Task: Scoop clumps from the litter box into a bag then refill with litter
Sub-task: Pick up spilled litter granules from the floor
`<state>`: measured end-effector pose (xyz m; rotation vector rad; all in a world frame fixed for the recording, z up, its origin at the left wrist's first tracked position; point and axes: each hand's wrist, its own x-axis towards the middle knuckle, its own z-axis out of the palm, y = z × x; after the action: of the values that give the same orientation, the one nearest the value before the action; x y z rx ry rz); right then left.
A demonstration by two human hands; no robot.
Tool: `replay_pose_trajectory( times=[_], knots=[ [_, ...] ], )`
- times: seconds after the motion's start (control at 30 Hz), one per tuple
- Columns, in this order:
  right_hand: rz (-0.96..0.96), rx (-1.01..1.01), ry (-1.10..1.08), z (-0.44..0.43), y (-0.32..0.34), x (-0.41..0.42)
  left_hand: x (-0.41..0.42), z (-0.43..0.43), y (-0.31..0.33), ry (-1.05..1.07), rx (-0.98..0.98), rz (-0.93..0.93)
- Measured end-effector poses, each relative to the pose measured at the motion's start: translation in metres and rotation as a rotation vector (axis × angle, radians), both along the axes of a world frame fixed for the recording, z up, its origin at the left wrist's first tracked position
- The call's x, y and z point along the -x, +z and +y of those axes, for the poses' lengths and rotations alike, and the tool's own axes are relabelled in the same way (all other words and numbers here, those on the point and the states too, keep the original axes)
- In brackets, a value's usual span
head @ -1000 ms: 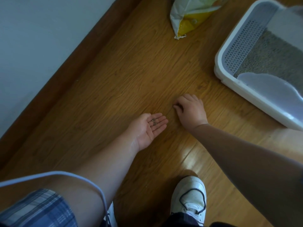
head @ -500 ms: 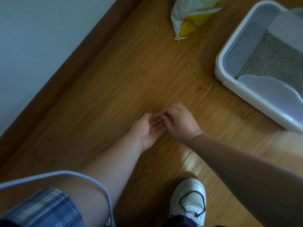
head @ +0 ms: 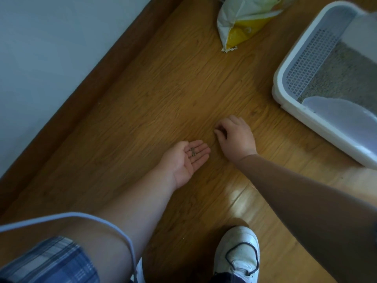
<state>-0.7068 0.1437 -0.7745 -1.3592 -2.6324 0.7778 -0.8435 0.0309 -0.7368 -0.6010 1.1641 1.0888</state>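
Beside the flat, upturned left hand (head: 188, 160) carrying litter grains (head: 192, 151), the right hand (head: 234, 135) drops back to the floor (head: 163, 88), fingers curled after more strays.

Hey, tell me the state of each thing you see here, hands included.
left hand: palm up, open, a few litter grains resting on it.
right hand: fingers curled down at the floor; pinch not visible.
litter box: open-topped, grey litter inside.
yellow-white bag: lying on the floor, partly cropped.

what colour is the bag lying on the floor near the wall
The bag is white with a yellow patch, seen in the head view.
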Motion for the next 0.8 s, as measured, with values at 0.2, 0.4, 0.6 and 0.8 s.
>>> replay_pose_trajectory(
  times=[0.2,0.4,0.6,0.8],
  knots=[
    [-0.050,-0.056,0.070,-0.004,0.003,0.004,-0.001,0.003,-0.003,-0.014,0.019,0.001],
    [0.063,0.078,0.115,-0.011,0.017,0.007,-0.003,0.005,-0.003,-0.006,0.036,0.006],
    [0.196,0.145,0.234,-0.041,0.033,0.002,0.000,0.010,0.000,-0.004,0.008,-0.004],
    [0.121,0.041,0.046,-0.013,0.028,-0.015,0.008,0.020,0.000,-0.003,-0.025,-0.026]
  ],
)
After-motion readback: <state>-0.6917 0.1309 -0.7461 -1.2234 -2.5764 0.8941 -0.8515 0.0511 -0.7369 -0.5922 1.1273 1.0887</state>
